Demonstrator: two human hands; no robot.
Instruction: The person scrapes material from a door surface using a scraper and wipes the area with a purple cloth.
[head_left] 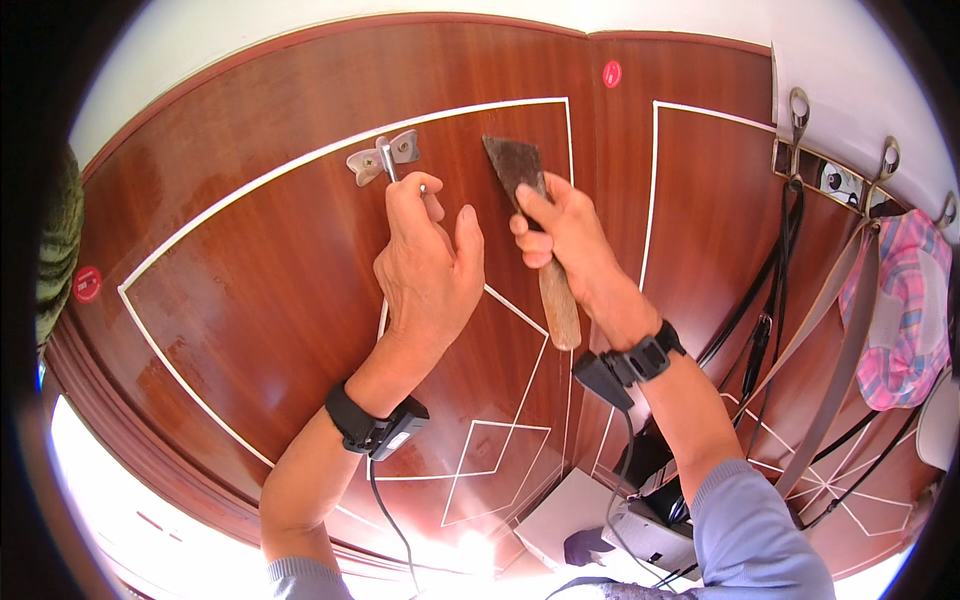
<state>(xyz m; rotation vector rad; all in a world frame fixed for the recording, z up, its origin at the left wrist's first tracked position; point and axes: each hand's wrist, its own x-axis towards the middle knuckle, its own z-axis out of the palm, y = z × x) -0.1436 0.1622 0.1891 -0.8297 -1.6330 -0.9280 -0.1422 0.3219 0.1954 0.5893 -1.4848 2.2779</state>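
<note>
A metal coat hook (371, 163) with a winged base and screws in it is on the reddish-brown wood panel (330, 280). My left hand (428, 255) has its fingers curled on the hook's shiny prong, the thumb standing apart. To its right, my right hand (575, 240) grips a scraper (561, 312) with a wooden handle. The scraper's dark, flat, wide blade points up and to the left, just right of the hook. Whether the blade touches the panel I cannot tell.
On the right, a rack with metal hooks (798, 120) carries dark straps (835, 340) and a pink-and-blue plaid cap (900, 300). A pale box (570, 510) stands low, near dark items. Cables hang from both wrist bands. A green cloth (60, 250) is at the far left.
</note>
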